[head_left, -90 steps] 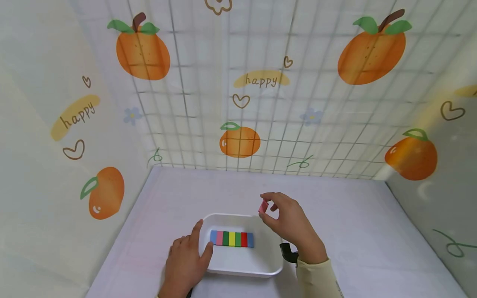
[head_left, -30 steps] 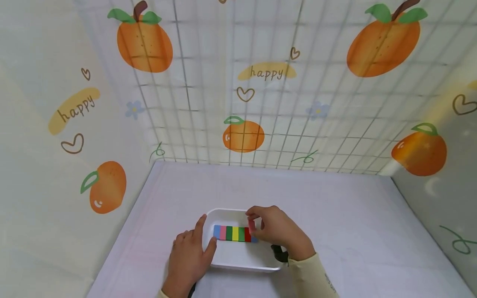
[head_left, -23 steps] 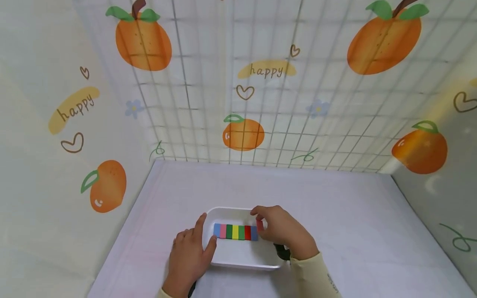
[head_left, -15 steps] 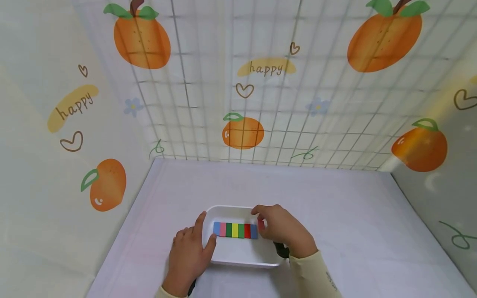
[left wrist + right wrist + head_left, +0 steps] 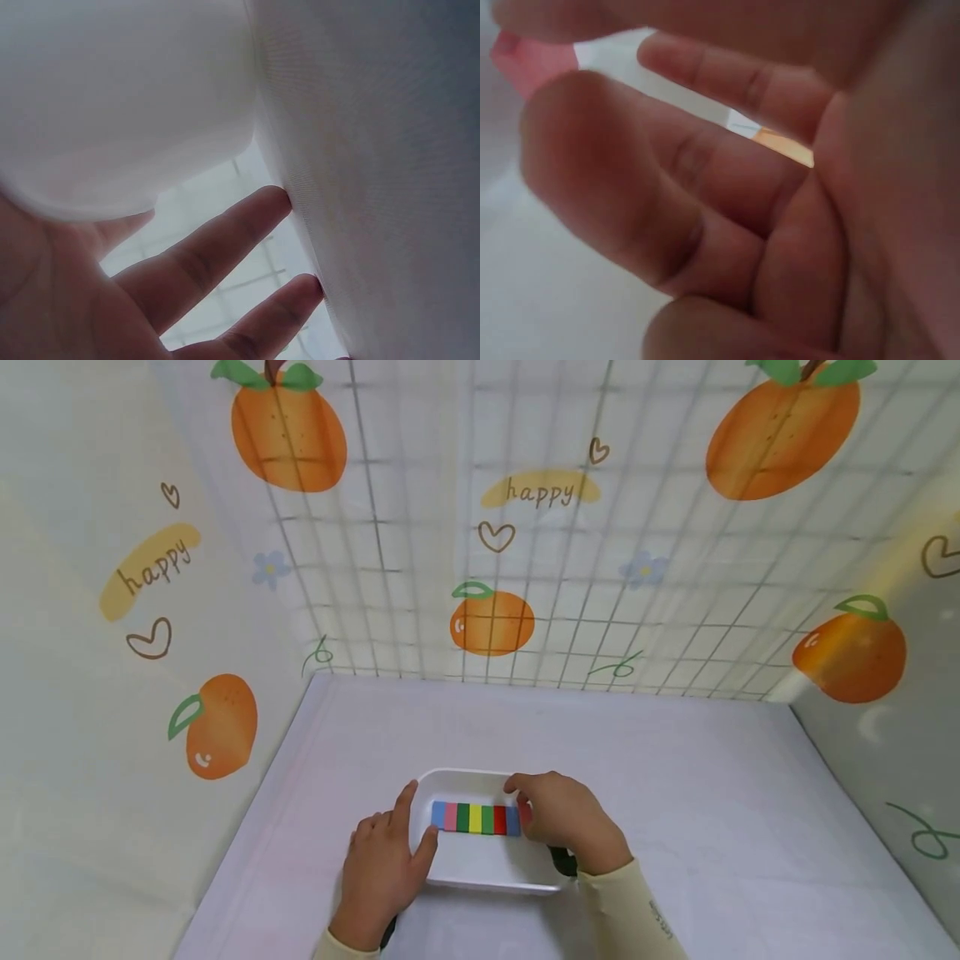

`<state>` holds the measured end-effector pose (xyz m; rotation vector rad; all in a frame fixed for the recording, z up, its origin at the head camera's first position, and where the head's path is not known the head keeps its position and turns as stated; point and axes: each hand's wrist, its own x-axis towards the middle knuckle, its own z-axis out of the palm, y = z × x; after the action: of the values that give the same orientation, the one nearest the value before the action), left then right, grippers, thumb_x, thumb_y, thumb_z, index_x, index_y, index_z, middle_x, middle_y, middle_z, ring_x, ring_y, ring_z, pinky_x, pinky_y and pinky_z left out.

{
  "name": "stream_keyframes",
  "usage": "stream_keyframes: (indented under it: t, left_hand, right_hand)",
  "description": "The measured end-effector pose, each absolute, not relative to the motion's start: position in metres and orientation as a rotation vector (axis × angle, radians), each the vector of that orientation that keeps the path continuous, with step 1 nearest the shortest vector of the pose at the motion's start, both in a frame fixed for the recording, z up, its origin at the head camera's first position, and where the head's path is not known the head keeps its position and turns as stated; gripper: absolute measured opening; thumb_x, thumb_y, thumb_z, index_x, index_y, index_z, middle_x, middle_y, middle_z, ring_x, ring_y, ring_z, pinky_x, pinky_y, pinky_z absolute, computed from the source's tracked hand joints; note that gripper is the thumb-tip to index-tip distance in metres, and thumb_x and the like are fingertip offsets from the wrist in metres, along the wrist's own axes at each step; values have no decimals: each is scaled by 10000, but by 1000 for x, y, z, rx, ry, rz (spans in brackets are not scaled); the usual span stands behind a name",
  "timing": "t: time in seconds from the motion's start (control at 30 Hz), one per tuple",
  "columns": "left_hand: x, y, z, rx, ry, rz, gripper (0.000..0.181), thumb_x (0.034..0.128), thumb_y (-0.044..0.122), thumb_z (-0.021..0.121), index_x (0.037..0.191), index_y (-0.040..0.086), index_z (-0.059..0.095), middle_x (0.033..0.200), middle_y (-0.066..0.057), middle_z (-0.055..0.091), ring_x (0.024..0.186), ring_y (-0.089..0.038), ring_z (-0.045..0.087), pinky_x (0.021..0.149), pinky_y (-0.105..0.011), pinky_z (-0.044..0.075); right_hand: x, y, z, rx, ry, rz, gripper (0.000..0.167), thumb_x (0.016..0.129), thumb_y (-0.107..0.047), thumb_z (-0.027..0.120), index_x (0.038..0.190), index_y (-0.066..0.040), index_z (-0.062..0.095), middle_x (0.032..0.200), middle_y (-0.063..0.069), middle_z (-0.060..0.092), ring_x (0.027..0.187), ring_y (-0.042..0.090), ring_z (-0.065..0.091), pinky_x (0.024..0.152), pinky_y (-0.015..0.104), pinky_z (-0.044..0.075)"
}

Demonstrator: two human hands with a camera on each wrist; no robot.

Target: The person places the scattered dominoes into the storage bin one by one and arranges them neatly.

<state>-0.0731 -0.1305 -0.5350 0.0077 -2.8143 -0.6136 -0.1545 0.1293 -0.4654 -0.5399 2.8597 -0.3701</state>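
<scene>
A white tray holds a row of colored blocks side by side: blue, pink, dark green, yellow, green, red and blue from left to right. At the row's right end, my right hand pinches a pink block between thumb and fingers; the hand hides part of it. In the right wrist view the same pink block shows past the fingers. My left hand rests against the tray's left side, fingers spread, with the index finger and thumb at the rim. The left wrist view shows its fingers touching the tablecloth.
The tray stands on a white cloth-covered table. Behind it rises a wire grid under a curtain printed with oranges. Similar sheets enclose the left and right sides. Black straps sit at the wrists.
Over three seconds my right hand has lowered the pink block from above the tray's far right rim to the right end of the row. The left hand has stayed at the tray.
</scene>
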Motion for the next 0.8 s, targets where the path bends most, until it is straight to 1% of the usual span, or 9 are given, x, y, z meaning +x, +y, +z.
stream_keyframes:
  t: [0.27, 0.5, 0.8]
  left_hand:
    - [-76, -131, -539, 7, -2816, -599, 713, 999, 538, 609, 1620, 248, 413, 1167, -168, 730, 1130, -427, 630, 990, -587, 474]
    - [-77, -131, -537, 10, -2830, -601, 720, 1006, 558, 589, 1631, 264, 384, 1197, -169, 722, 1154, -430, 620, 1010, -599, 461]
    - [-74, -130, -531, 27, -2860, -607, 719, 1001, 526, 619, 1622, 245, 393, 1200, -168, 723, 1164, -435, 618, 1011, -620, 468]
  right_hand:
    - [-159, 130, -470, -530, 2864, -367, 480, 785, -98, 854, 1234, -224, 739, 965, -75, 721, 812, 148, 575, 669, 352, 509]
    - [-160, 129, -472, -510, 2865, -380, 480, 781, -131, 871, 1228, -243, 736, 971, -88, 716, 819, 137, 576, 686, 352, 509]
    - [-161, 129, -475, -519, 2858, -359, 464, 782, -142, 872, 1213, -252, 739, 980, -97, 717, 825, 131, 578, 687, 350, 507]
